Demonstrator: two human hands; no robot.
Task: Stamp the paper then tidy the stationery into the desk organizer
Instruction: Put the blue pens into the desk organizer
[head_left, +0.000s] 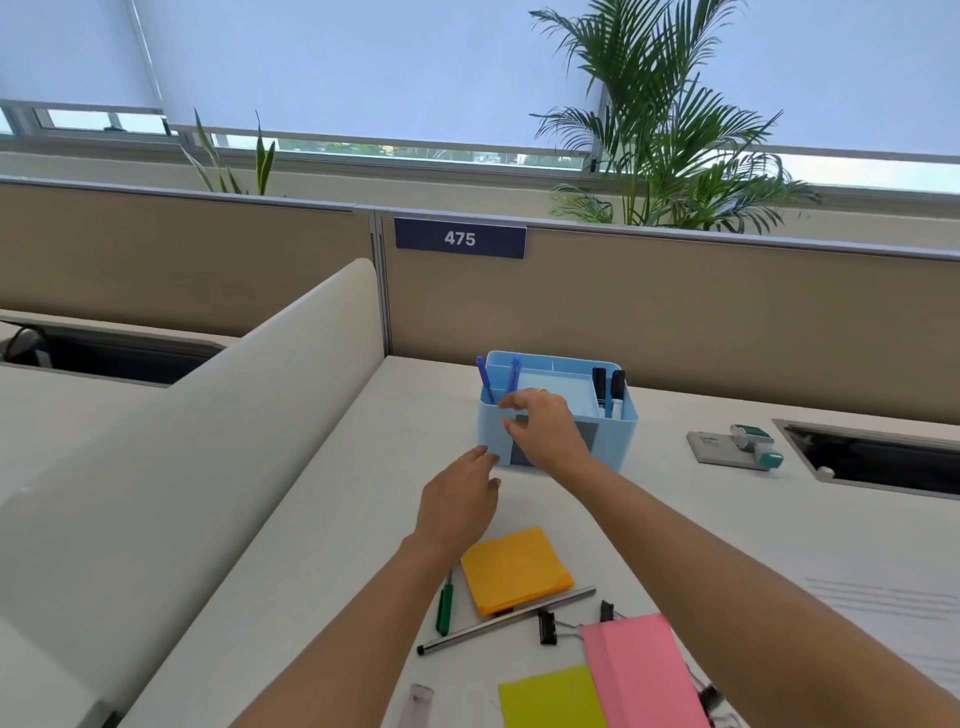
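Two hands, both empty: right hand (545, 431) loosely spread before the rectangular light-blue plastic desk organizer (618, 431), left hand (460, 501) relaxed near its lower corner; slim blue pens (485, 382) stand inside.

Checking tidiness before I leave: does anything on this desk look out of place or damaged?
Nothing looks damaged or spilled. A green pen, silver pen, binder clip and orange notepad lie loose, at odd angles, outside the organizer.

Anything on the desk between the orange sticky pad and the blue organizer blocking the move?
No object lies there: the desk between the orange sticky pad and the blue organizer is bare. Only the left hand hangs over that stretch, and the right hand is in front of the organizer's front wall.
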